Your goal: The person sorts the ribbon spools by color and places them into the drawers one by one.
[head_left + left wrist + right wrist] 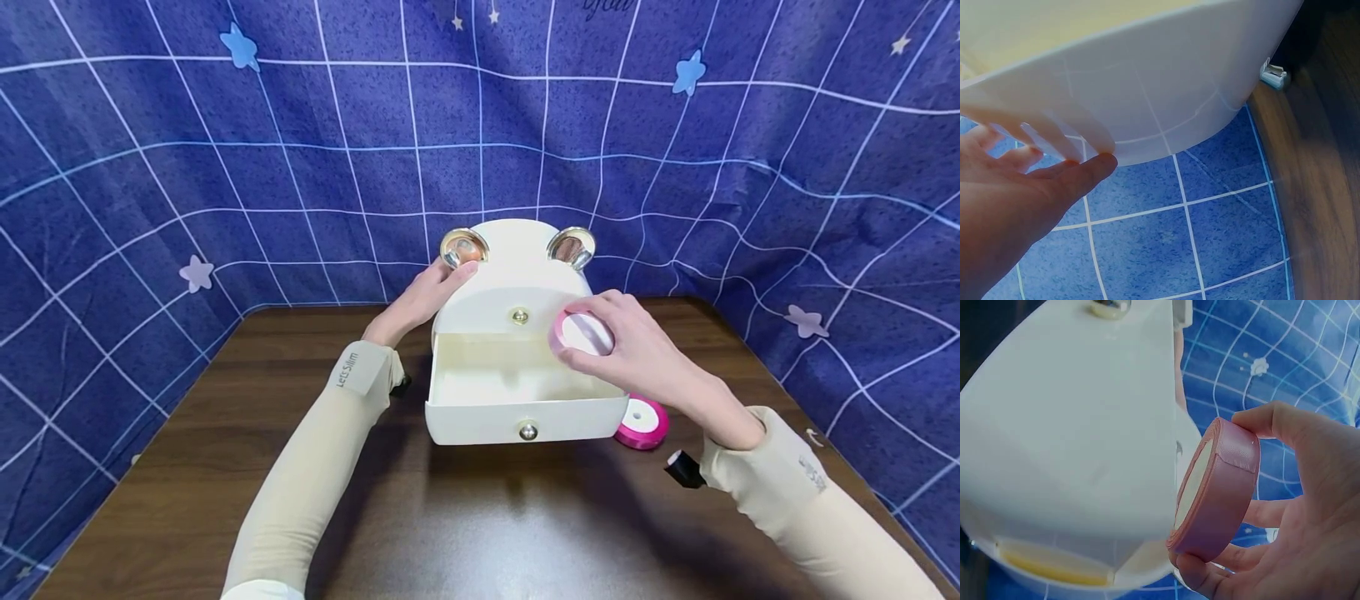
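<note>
A white drawer box [510, 292] with two shiny gold ears stands on the table, its lower drawer [480, 425] pulled out. My right hand [637, 346] grips a roll of light pink ribbon [587, 333] by its rim, over the right part of the drawer. In the right wrist view, thumb and fingers span the roll [1219, 487], its satin edge facing the camera. My left hand [423, 300] rests against the box's left side, near the left ear. Its fingers lie extended along the white wall [1166, 112] in the left wrist view.
A roll of hot pink ribbon [642, 422] lies on the brown wooden table [300, 375], beside the drawer's right front corner. Behind the table hangs a blue cloth [360, 167] with white grid lines and stars. A round knob [528, 431] sticks out from the drawer front.
</note>
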`<state>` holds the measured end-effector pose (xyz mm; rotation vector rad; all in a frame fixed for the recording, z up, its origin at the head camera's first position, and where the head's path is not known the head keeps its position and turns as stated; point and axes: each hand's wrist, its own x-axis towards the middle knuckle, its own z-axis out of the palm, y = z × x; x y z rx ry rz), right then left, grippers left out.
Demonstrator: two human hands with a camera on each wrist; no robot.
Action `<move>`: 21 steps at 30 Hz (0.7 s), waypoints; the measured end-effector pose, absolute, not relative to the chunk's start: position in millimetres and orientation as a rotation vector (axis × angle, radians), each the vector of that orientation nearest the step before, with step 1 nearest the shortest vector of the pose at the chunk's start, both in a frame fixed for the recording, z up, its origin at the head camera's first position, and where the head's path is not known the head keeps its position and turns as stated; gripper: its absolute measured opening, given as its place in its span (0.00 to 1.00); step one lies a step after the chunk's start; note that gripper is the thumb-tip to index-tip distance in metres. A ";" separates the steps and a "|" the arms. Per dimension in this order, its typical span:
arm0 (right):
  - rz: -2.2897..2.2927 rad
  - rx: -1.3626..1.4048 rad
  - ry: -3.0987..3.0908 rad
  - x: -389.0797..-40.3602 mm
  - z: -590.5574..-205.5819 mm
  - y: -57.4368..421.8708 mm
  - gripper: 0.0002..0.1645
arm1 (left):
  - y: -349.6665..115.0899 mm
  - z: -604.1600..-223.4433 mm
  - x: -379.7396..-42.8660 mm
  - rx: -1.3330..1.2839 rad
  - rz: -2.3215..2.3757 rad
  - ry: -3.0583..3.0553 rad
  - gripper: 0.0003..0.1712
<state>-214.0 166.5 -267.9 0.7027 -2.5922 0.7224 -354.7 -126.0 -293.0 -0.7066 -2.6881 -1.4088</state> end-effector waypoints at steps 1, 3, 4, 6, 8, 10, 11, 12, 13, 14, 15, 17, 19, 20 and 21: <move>0.723 0.709 -2.593 -213.7 -267.5 164.0 0.26 | -125.9 -293.2 -354.8 -0.708 -1.410 -2.687 0.38; 0.723 0.725 -2.596 -213.2 -267.1 159.4 0.26 | -125.9 -293.5 -355.2 -0.710 -1.411 -2.684 0.38; 0.721 0.733 -2.596 -213.3 -267.3 157.2 0.26 | -125.9 -293.8 -355.5 -0.710 -1.410 -2.684 0.38; 0.721 0.751 -2.595 -213.4 -267.8 152.9 0.26 | -125.7 -294.0 -355.7 -0.710 -1.415 -2.685 0.38; 0.721 0.775 -2.592 -214.2 -269.0 148.8 0.26 | -125.6 -293.9 -355.9 -0.701 -1.410 -2.689 0.38; 0.720 0.801 -2.589 -214.9 -270.5 144.5 0.26 | -125.4 -293.6 -355.8 -0.699 -1.416 -2.690 0.38; 0.725 0.814 -2.590 -214.9 -271.1 142.4 0.26 | -125.3 -293.2 -355.7 -0.701 -1.420 -2.690 0.37; 0.726 0.825 -2.593 -215.0 -271.9 140.4 0.26 | -125.2 -293.1 -355.9 -0.699 -1.424 -2.692 0.37; 0.730 0.832 -2.598 -214.9 -272.6 138.4 0.26 | -125.2 -292.8 -355.8 -0.697 -1.423 -2.694 0.37; 0.730 0.837 -2.602 -214.7 -273.3 136.6 0.26 | -125.2 -292.5 -355.8 -0.698 -1.426 -2.693 0.37; 0.731 0.844 -2.605 -214.6 -274.1 134.7 0.26 | -125.2 -292.4 -355.8 -0.694 -1.427 -2.696 0.37; 0.734 0.848 -2.615 -214.1 -275.7 131.6 0.27 | -125.2 -292.4 -355.8 -0.681 -1.424 -2.702 0.37; 0.728 0.860 -2.614 -214.2 -278.1 129.0 0.27 | -125.5 -292.7 -355.6 -0.669 -1.416 -2.708 0.37; 0.721 0.872 -2.611 -214.5 -279.5 127.9 0.27 | -125.5 -293.1 -355.6 -0.669 -1.417 -2.710 0.37; 0.714 0.883 -2.608 -214.8 -280.9 126.9 0.27 | -125.6 -293.4 -355.4 -0.668 -1.412 -2.712 0.37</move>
